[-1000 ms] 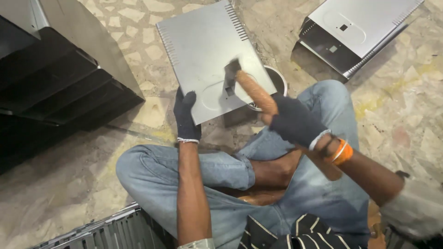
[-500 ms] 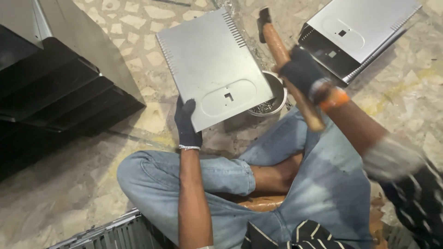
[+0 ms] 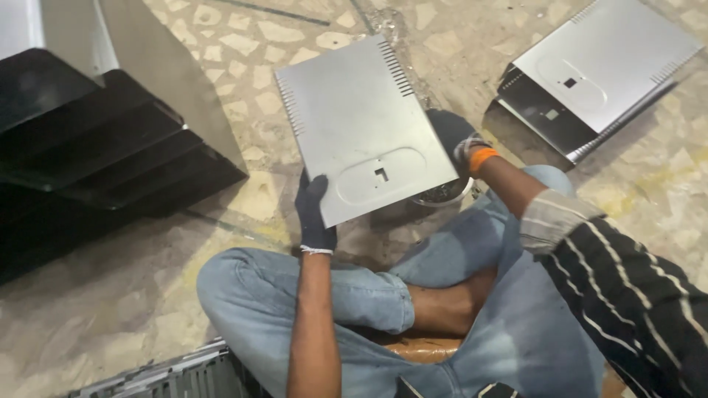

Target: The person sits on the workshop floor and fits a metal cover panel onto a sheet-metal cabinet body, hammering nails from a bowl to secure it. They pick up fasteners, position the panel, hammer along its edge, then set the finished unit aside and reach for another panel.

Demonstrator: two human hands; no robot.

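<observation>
A grey sheet-metal panel (image 3: pixel 361 125) with vent slots and an oval stamped recess is tilted above the floor in front of my crossed legs. My left hand (image 3: pixel 315 214), in a dark glove, grips its lower left corner. Also gloved, with an orange band at the wrist, my right hand (image 3: pixel 451 136) is closed on the panel's right edge, its fingers partly hidden behind the sheet. A small white bowl (image 3: pixel 445 196) with dark contents peeks out under the panel's lower right corner. No hammer shows in this view.
A stack of black metal panels (image 3: pixel 110 155) lies at the left. Another grey metal casing (image 3: pixel 605 66) rests on the floor at the upper right. A ribbed metal part (image 3: pixel 169 372) sits at the bottom left beside my knee.
My right hand had a wooden-handled hammer on the panel, then lifted it up to the right. Now that hand is at the panel's right edge and the hammer is out of sight.
</observation>
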